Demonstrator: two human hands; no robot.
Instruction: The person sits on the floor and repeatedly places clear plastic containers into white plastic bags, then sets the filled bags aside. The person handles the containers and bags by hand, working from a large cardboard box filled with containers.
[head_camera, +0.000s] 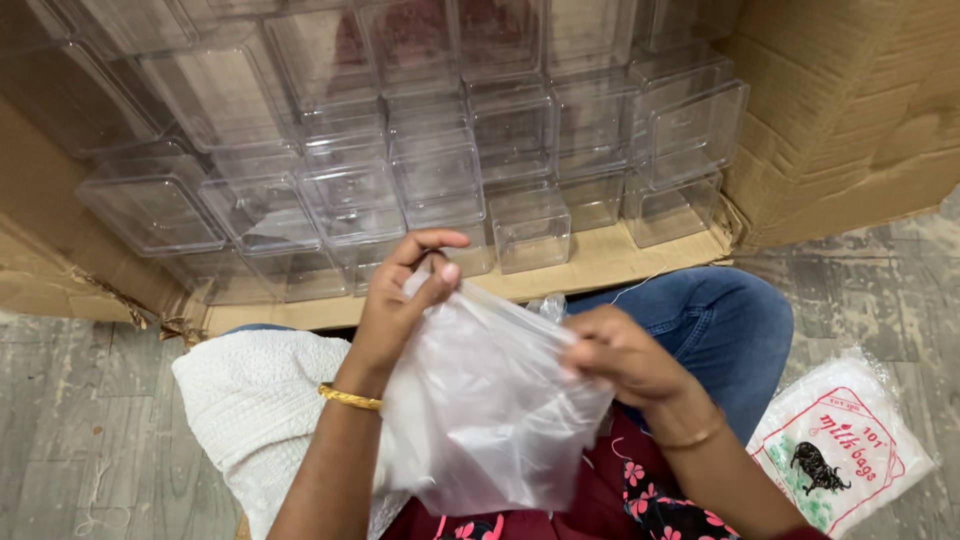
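— What is nearest the camera?
— A thin clear plastic bag (480, 410) over the lap, held between both hands. The left hand (400, 300) pinches its upper edge between thumb and forefinger; the right hand (625, 355) is closed on the bag's right edge.
— And around them?
— A white cloth (250, 400) lies under the left forearm, and a printed packet of bags (840, 450) rests on the floor at the right.
— Further off?
— Clear plastic boxes (440, 170) stacked in an open cardboard carton (850, 110).
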